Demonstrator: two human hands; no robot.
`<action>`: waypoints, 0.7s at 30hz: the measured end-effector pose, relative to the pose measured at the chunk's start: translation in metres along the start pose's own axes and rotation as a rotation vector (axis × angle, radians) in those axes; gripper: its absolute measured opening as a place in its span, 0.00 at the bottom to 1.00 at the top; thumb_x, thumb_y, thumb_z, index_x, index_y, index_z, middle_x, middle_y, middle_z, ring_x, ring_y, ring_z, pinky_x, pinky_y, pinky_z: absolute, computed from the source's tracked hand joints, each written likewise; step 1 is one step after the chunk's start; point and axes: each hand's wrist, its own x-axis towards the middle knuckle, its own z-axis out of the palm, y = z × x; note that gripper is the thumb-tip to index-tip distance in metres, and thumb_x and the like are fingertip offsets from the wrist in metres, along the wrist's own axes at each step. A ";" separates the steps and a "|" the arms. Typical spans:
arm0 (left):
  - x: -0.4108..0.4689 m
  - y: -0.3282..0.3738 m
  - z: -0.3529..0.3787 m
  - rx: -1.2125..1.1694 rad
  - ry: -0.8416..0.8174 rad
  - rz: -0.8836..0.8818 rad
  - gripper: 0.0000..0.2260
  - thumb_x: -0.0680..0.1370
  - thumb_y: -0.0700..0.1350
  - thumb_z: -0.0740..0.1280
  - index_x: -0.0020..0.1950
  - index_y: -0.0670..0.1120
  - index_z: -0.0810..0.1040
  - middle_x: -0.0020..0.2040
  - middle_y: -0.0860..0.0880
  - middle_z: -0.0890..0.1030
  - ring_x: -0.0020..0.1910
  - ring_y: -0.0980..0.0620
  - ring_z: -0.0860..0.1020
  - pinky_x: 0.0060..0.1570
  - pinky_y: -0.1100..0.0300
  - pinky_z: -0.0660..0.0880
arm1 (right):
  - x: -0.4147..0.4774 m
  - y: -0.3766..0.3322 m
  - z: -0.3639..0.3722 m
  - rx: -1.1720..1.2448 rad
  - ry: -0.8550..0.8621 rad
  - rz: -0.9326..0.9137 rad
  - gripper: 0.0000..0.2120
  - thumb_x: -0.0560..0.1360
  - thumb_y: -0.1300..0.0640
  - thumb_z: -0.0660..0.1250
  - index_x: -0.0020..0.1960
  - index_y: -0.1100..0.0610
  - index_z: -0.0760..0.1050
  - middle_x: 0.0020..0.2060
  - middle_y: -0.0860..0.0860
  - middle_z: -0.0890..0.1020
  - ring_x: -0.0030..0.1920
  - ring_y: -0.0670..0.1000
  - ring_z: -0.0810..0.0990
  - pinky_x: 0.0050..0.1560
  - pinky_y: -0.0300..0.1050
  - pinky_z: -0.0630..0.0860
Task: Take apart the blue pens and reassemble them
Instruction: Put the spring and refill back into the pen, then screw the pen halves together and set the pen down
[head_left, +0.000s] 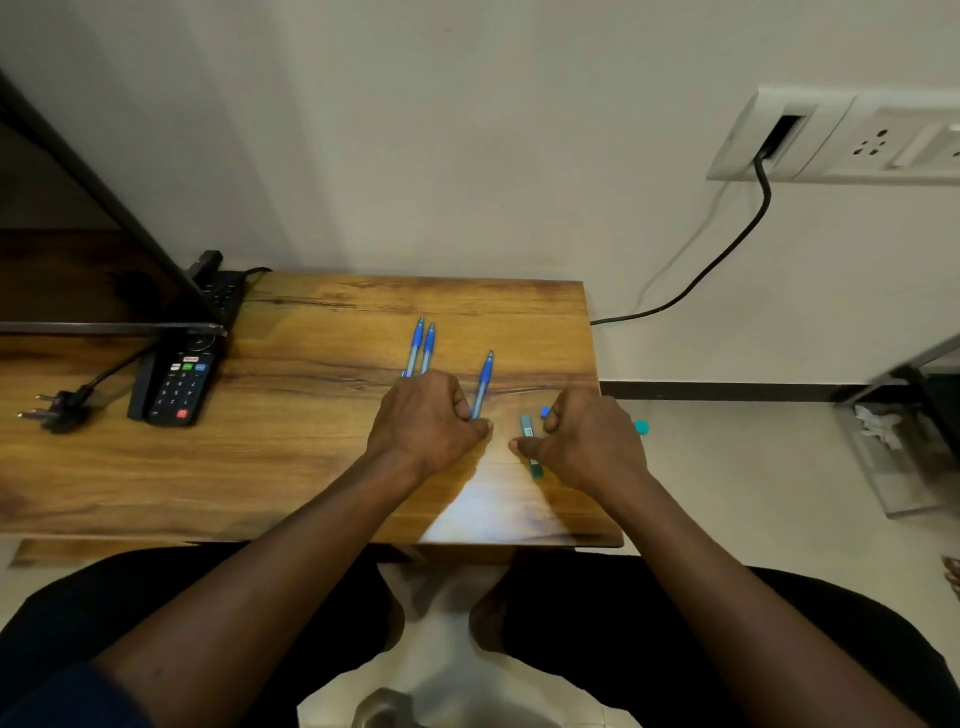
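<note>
— Wooden desk (291, 467) against a pale wall; wall socket (878, 143) with black cable (727, 249) upper right, remote control (179, 382) and loose plug (57, 408) at left. Pens?

— Three blue pens, tips pointing away. Two lying pen (415, 345) beside pen (428, 345), touching or nearly so, rear ends hidden behind the left hand (423, 423). Third pen (483, 384) apart to the right, lower end pinched in that hand's curled fingers.

— Right side?

— Right hand (592, 441) curled loosely, thumb out toward the left hand; small blue piece (545, 412) showing at its knuckles — held or merely lying beside, cannot tell. Green-grey barrel-like part (531, 447) flat on the desk, just beside the thumb. Teal cap (642, 427) past the desk edge, seemingly on the floor.

— Stage?

— Likely dismantling of the third pen, early on.

— Handling advice?

— Firm hold on the barrel, twist rather than pull, loose parts grouped per pen, well clear of the right edge — small pieces apt to roll
</note>
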 end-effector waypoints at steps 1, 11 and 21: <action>0.001 0.004 -0.001 0.021 0.031 0.023 0.12 0.73 0.55 0.79 0.41 0.52 0.79 0.35 0.54 0.83 0.40 0.54 0.82 0.42 0.54 0.79 | -0.002 0.002 -0.001 0.010 0.003 -0.005 0.24 0.66 0.37 0.79 0.49 0.52 0.76 0.46 0.49 0.80 0.48 0.51 0.80 0.49 0.51 0.81; 0.010 0.050 0.013 -0.050 -0.008 0.320 0.06 0.77 0.42 0.74 0.52 0.52 0.85 0.41 0.58 0.83 0.42 0.59 0.81 0.40 0.65 0.72 | -0.016 0.023 -0.001 0.075 0.086 -0.093 0.08 0.73 0.49 0.74 0.49 0.51 0.81 0.46 0.49 0.82 0.49 0.53 0.81 0.50 0.52 0.81; 0.009 0.055 0.032 0.159 -0.055 0.495 0.10 0.79 0.39 0.72 0.59 0.47 0.87 0.57 0.47 0.86 0.56 0.48 0.84 0.56 0.56 0.79 | -0.005 0.048 -0.023 0.234 0.056 0.028 0.07 0.72 0.52 0.76 0.47 0.50 0.80 0.43 0.47 0.83 0.46 0.50 0.82 0.42 0.42 0.74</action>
